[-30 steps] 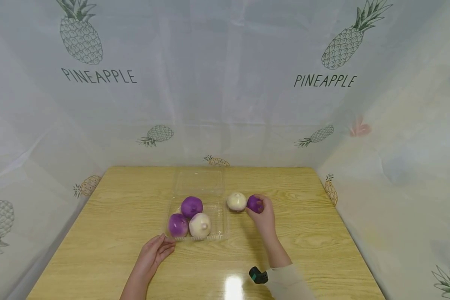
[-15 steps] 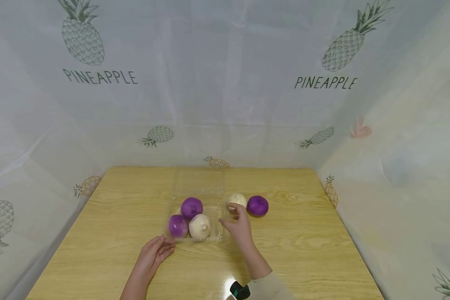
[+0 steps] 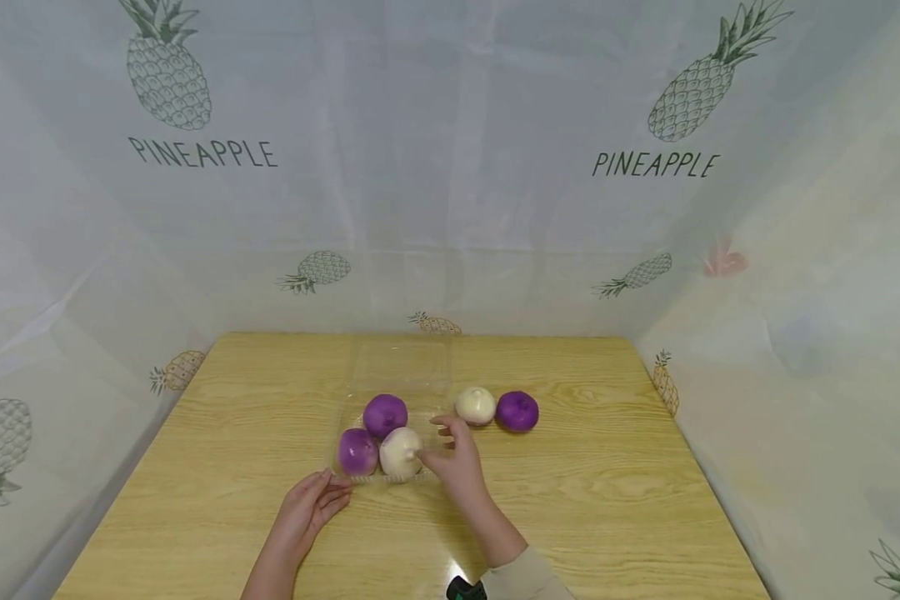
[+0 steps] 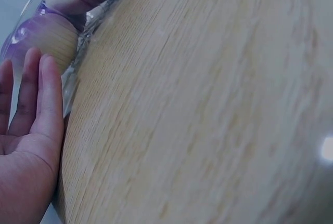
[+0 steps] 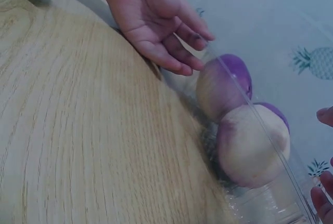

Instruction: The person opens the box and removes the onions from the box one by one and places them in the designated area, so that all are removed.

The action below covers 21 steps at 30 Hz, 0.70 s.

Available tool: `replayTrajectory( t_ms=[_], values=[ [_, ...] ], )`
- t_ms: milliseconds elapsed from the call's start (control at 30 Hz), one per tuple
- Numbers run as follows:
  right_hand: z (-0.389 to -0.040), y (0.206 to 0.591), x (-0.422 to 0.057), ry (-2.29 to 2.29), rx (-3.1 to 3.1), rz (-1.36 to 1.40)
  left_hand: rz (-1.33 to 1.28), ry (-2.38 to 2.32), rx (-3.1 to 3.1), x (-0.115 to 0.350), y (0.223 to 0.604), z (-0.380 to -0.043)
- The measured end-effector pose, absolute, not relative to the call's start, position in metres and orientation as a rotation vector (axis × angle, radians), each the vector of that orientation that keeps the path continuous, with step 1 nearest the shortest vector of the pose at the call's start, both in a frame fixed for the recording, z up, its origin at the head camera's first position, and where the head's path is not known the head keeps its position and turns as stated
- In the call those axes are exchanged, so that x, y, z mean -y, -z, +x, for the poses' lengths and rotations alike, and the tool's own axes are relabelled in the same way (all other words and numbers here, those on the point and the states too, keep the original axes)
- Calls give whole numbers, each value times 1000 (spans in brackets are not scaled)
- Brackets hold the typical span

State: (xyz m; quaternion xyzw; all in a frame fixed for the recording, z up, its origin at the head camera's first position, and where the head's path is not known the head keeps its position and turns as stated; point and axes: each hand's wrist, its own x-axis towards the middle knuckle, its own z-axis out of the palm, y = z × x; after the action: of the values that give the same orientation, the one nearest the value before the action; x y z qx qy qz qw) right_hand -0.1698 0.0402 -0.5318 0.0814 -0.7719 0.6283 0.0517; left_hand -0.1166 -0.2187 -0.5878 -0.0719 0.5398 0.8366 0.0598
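Observation:
A clear plastic clamshell box point(image 3: 437, 467) lies on the table with its lid folded back. Inside are three round turnips: a purple one point(image 3: 385, 416) at the back, a purple one point(image 3: 357, 452) at front left and a white one point(image 3: 401, 452) at front right. My left hand point(image 3: 309, 507) touches the box's front left corner, fingers extended point(image 4: 31, 130). Over the box's right part hovers my right hand point(image 3: 459, 468), fingers apart and holding nothing. Its thumb overlaps the white turnip in the head view; contact is unclear. Only its fingertips show in the right wrist view.
Just right of the box sit a white turnip point(image 3: 476, 406) and a purple turnip point(image 3: 517, 412), side by side. The transparent lid point(image 3: 399, 368) lies behind the box. A pineapple-print curtain point(image 3: 450, 192) surrounds the wooden table point(image 3: 607, 500) at the back and sides.
My right hand has let go of the purple turnip outside the box, then moved left past the white one to above the box. My left hand has stayed at the corner.

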Motion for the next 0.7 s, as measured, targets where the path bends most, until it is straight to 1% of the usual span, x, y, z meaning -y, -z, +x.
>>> replayTrajectory(
  t_ms=[167, 367, 533, 700],
  values=[
    [-170, 534, -35, -1888, 2387, 290, -258, -2535, -1640, 218, 588, -116],
    [-170, 533, -32, -1704, 2553, 334, -281, -2537, -1636, 217, 589, -118],
    [-171, 534, -30, -1557, 2614, 382, -243, -2540, -1629, 217, 590, -118],
    [-174, 539, -25, -1446, 2667, 371, -218, -2540, -1626, 219, 591, -119]
  ],
)
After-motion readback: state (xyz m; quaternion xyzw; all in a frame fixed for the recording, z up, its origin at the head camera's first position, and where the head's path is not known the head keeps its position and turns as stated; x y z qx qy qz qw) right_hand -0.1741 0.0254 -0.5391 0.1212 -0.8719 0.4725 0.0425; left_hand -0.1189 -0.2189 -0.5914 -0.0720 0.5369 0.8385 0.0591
